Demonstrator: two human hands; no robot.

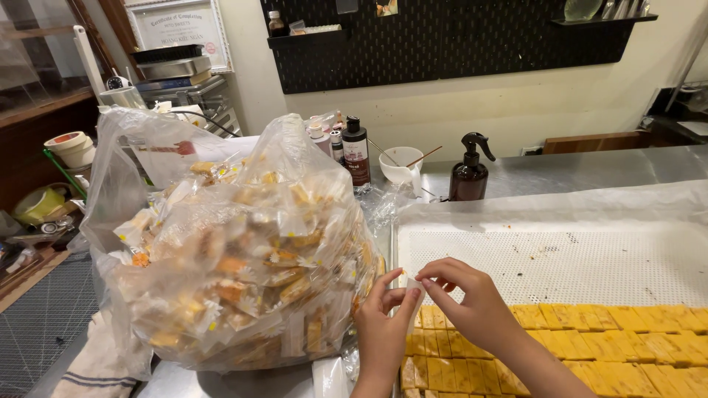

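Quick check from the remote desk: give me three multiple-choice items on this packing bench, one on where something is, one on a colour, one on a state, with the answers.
1. Where is the big clear bag of wrapped pieces?
A. Left of both hands
B. On the white tray
C. On the wall shelf

2. What colour are the cut bars on the perforated tray?
A. Green
B. Yellow-orange
C. White

3. What are the left hand and right hand doing?
A. Resting flat on the counter
B. Gripping the pump bottle
C. Pinching one small clear wrapper between them

Answers:
1 A, the bag stands on the counter left of the hands.
2 B, the rows of bars are yellow-orange on the white tray.
3 C, the fingertips of both hands meet on the small wrapper above the bars; the dark pump bottle stands untouched behind.
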